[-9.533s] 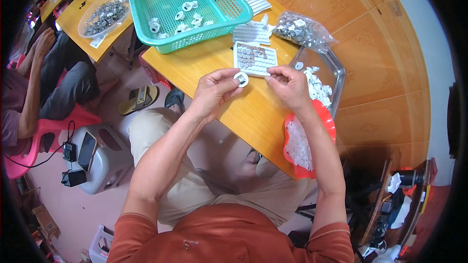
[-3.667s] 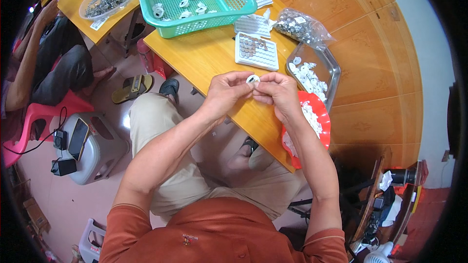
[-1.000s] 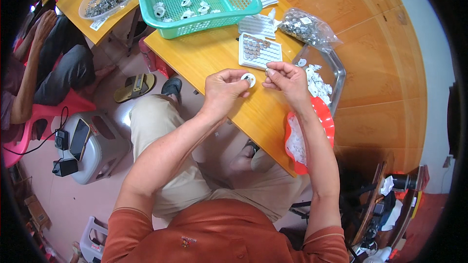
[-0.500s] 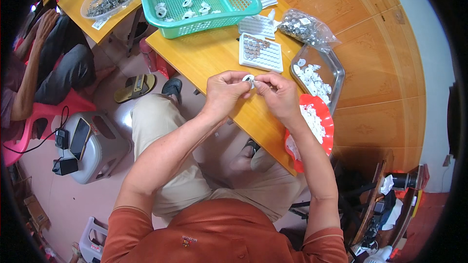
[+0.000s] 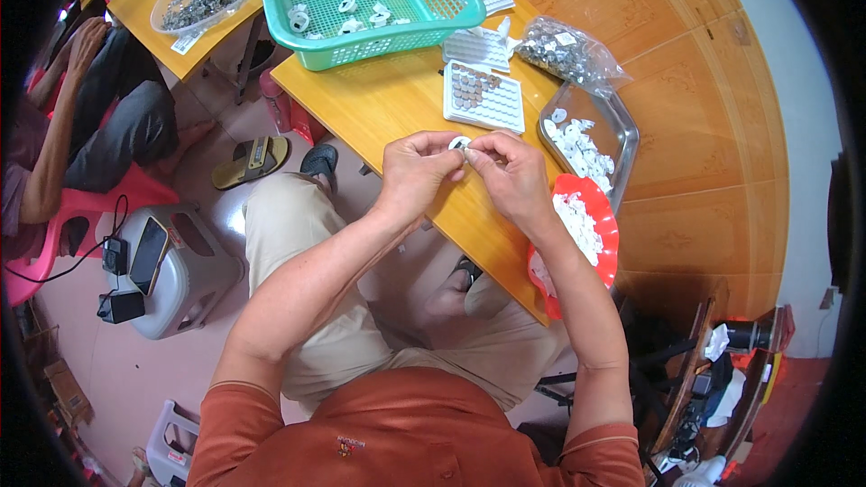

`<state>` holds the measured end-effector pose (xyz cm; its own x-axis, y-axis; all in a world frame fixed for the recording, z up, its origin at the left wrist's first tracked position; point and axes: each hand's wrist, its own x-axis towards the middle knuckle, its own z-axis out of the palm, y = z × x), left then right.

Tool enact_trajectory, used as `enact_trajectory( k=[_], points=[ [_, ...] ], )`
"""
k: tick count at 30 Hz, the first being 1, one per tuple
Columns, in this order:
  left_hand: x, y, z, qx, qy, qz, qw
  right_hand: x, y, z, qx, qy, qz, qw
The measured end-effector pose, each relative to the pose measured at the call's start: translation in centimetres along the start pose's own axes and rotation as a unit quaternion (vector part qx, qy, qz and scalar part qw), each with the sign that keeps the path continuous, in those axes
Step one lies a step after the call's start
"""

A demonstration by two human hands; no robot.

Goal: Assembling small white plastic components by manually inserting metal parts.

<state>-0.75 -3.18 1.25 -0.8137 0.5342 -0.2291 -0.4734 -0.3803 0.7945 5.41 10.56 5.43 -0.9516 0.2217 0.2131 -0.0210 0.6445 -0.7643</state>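
Between my two hands, above the yellow table's near edge, is a small round white plastic part [image 5: 459, 143] with a dark centre. My left hand [image 5: 418, 171] pinches it from the left with thumb and fingers. From the other side, my right hand [image 5: 511, 173] has thumb and forefinger pressed together at the part's edge; whether a smaller piece sits in that pinch is hidden. Just beyond the hands lies a white tray [image 5: 507, 112] with small brownish discs in part of its cells. A red scalloped dish [image 5: 607, 227] of small white pieces stands beside my right forearm.
A green basket [image 5: 316, 56] with several white parts stands on the table [image 5: 361, 108]. To the right are a metal tray [image 5: 629, 146] of white parts and a clear bag [image 5: 564, 50] of metal pieces. A seated person [image 5: 117, 117] and a grey stool [image 5: 185, 280] are at left.
My right hand has shifted very slightly at the white part's edge. The left hand keeps its hold, and all else stays in place.
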Motion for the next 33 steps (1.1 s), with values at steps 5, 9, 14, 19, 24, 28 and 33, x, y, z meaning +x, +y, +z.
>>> enact_trajectory(
  k=[5, 9, 14, 19, 24, 28, 33],
  points=[
    [-0.2, -0.1, 0.3, 0.012, 0.009, 0.009, 1.000, 0.0, 0.1, -0.1, 0.016, -0.015, 0.036, 0.999],
    [-0.1, -0.5, 0.2, 0.024, 0.003, 0.032, 0.999, 0.0, 0.0, -0.2, 0.025, -0.028, 0.070, 0.997],
    [-0.2, -0.9, 0.2, 0.038, -0.001, 0.051, 0.998, -0.1, 0.8, -0.2, 0.043, -0.038, 0.079, 0.995],
    [-0.3, -1.1, 0.2, 0.089, 0.000, 0.064, 0.994, 0.0, 1.8, -0.3, 0.062, -0.031, 0.099, 0.993],
    [-0.5, -1.3, 0.2, 0.091, -0.014, 0.068, 0.993, 0.2, 2.0, -0.7, 0.140, -0.035, 0.143, 0.979],
    [-0.3, -1.7, 0.1, 0.096, -0.025, 0.074, 0.992, 0.2, 1.3, -1.1, 0.217, -0.054, 0.204, 0.953],
    [-0.1, -2.0, 0.2, 0.095, -0.035, 0.073, 0.992, 0.2, 1.4, -1.2, 0.244, -0.065, 0.222, 0.942]
  ],
)
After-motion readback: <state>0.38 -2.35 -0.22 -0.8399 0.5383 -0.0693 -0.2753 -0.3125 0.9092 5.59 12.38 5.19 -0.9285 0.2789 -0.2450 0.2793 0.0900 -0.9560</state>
